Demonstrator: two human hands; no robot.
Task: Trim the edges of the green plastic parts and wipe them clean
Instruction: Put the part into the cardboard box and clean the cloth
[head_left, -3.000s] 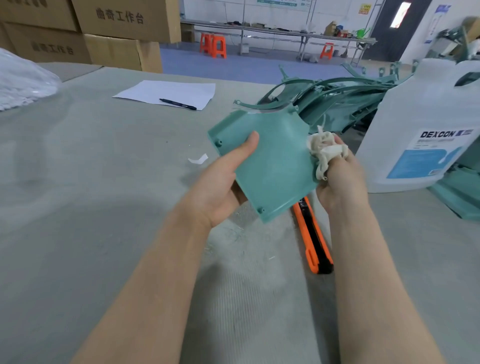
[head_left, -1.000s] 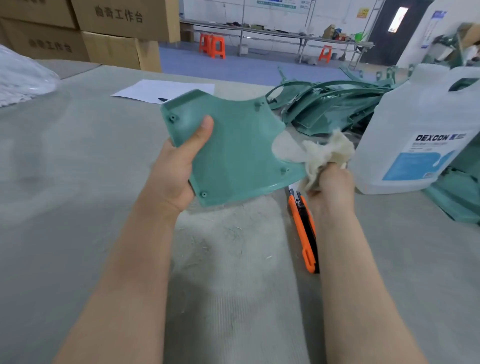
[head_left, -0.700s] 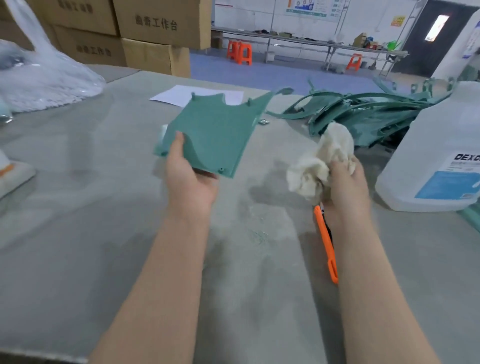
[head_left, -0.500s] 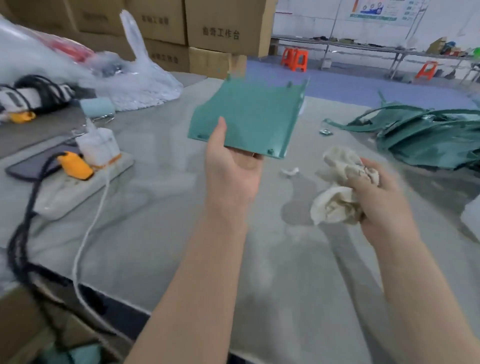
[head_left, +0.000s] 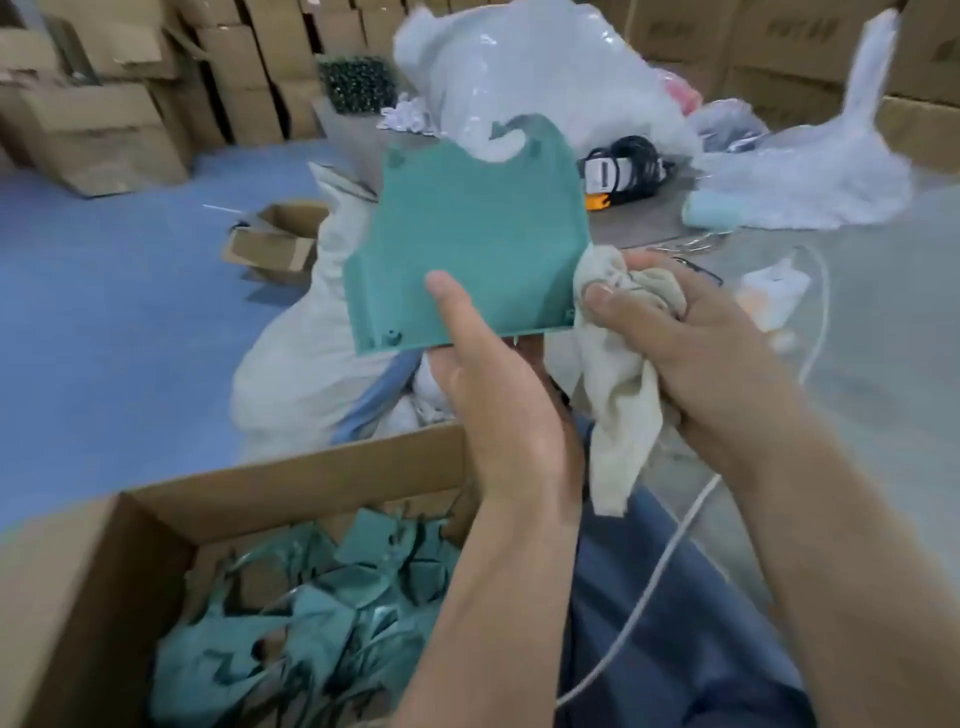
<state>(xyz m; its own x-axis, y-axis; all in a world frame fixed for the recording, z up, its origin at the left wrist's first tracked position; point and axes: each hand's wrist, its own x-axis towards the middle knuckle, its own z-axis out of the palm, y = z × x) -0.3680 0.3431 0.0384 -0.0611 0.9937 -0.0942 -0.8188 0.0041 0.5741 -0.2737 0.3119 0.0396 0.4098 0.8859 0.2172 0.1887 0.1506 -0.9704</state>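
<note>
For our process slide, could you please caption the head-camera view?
Left hand holds a green plastic part near a cardboard box of green parts; right hand grips a cloth.

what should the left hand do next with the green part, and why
Probably lower the green part into the cardboard box. The left hand pinches its lower edge; the open box already holds similar green pieces; the right hand grips the rag bunched by the part's corner, not on its face.

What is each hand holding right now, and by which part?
The left hand pinches the flat green plastic part by its bottom edge; the right hand grips a bunched cream cloth.
</note>
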